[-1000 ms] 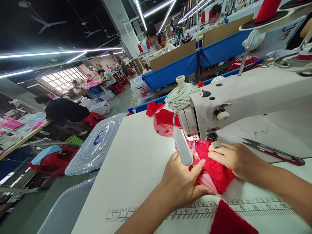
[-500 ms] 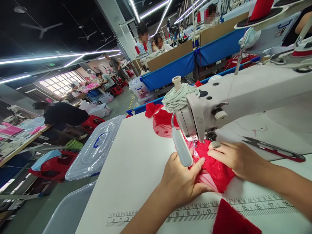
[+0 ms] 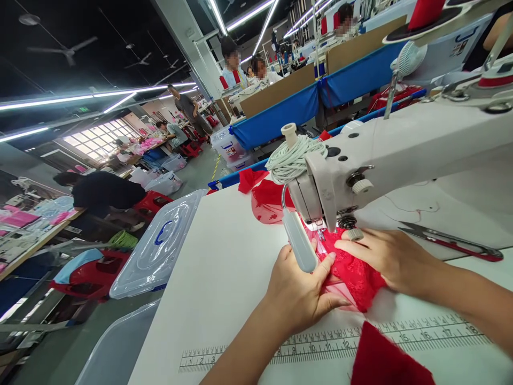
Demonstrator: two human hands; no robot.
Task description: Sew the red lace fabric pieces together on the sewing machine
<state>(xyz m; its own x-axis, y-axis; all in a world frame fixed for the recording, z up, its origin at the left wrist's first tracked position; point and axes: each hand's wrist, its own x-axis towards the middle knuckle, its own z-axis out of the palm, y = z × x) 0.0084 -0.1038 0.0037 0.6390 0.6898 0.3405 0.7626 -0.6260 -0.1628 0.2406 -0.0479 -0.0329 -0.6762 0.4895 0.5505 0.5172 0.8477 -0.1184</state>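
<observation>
Red lace fabric (image 3: 350, 275) lies bunched over sheer red mesh (image 3: 340, 291) beneath the presser foot (image 3: 321, 234) of a white sewing machine (image 3: 417, 155). At the left edge of the fabric, my left hand (image 3: 298, 291) holds it with the index finger on top and the thumb spread toward me. My right hand (image 3: 395, 262) is bent over the lace on the other side, its fingertips close to the foot. A slim grey-white lamp (image 3: 300, 243) hides part of my left fingers. The undersides of both hands are out of sight.
Thread snips (image 3: 452, 240) lie right of my right hand. A printed ruler (image 3: 312, 347) crosses the table's front, with a dark red fabric piece (image 3: 388, 358) over it. More red mesh (image 3: 268, 206) lies behind the lamp. A lidded plastic box (image 3: 160, 240) stands left.
The lace has slid slightly toward the presser foot, and my right fingers have moved a little left with it. My left hand stays nearly in place. The view has shifted slightly.
</observation>
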